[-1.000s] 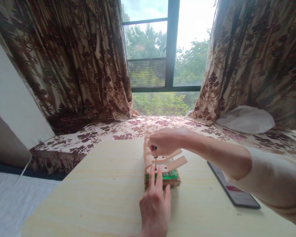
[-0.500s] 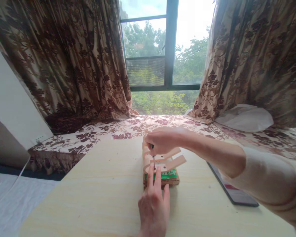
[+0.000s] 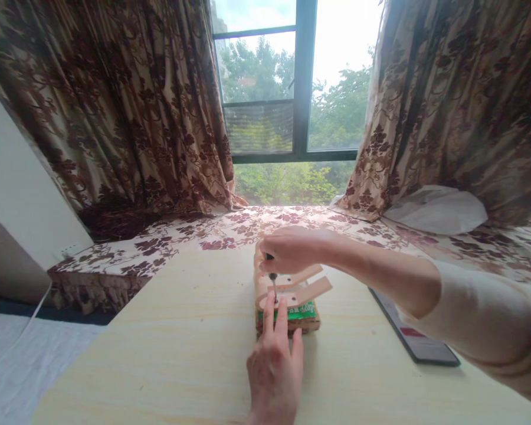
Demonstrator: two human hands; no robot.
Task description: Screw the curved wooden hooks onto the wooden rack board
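My right hand (image 3: 287, 249) is closed around the dark handle of a screwdriver (image 3: 273, 277), held upright with its shaft pointing down. The tip meets a pale wooden piece (image 3: 313, 291) with two flat prongs reaching right and dark screw heads or holes along it. My left hand (image 3: 274, 369) comes from the near side, its index and middle fingers stretched out and pressing on the wood on either side of the screwdriver tip. Under the wood lie a green printed packet (image 3: 307, 311) and a brown block (image 3: 310, 324). My right hand hides part of the wood's far end.
The pale tabletop (image 3: 181, 354) carries a tablet or large phone (image 3: 429, 348) to the right, partly beneath my right arm. Beyond the table is a flower-patterned ledge (image 3: 230, 227) with a translucent white bag (image 3: 438, 209). Curtains (image 3: 159, 106) flank the window (image 3: 298, 77).
Little differs. My right hand's grip on the screwdriver has shifted slightly, and more of the dark collar shows below the fist. The whole view has moved a touch.
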